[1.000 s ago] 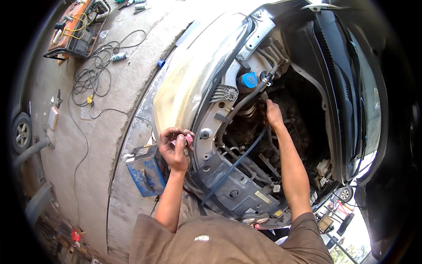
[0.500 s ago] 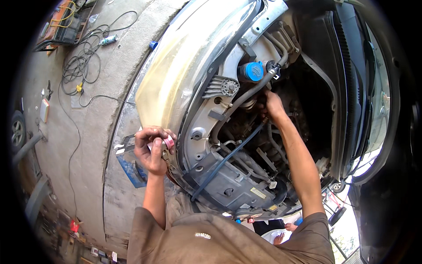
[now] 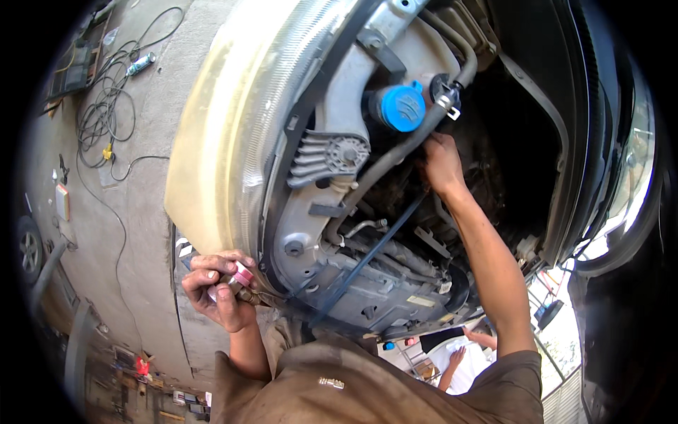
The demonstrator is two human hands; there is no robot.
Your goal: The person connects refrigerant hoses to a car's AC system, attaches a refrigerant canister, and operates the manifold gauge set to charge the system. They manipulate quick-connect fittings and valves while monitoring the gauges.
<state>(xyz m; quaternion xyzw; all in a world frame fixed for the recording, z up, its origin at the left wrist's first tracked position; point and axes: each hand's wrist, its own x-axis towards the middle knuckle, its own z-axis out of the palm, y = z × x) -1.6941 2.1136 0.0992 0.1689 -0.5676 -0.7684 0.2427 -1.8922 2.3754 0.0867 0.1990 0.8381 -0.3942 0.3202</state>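
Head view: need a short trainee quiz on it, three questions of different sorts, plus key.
1. Which hand holds the small pink-ringed piece?
2. True or false: a grey rubber hose passes beside the round blue plastic cap.
3. Pick one. The right hand is: A) on the brown fabric shirt; B) inside the dark, open engine bay; C) on the coiled black cable.

Key: 1. The left hand. 2. True. 3. B.

blue cap [image 3: 402, 108]: curved-line symbol [image 3: 409, 109] | pale label [image 3: 421, 301] on grey panel [image 3: 393, 290]: illegible | brown shirt [image 3: 296, 367]: light mark [image 3: 330, 383], illegible
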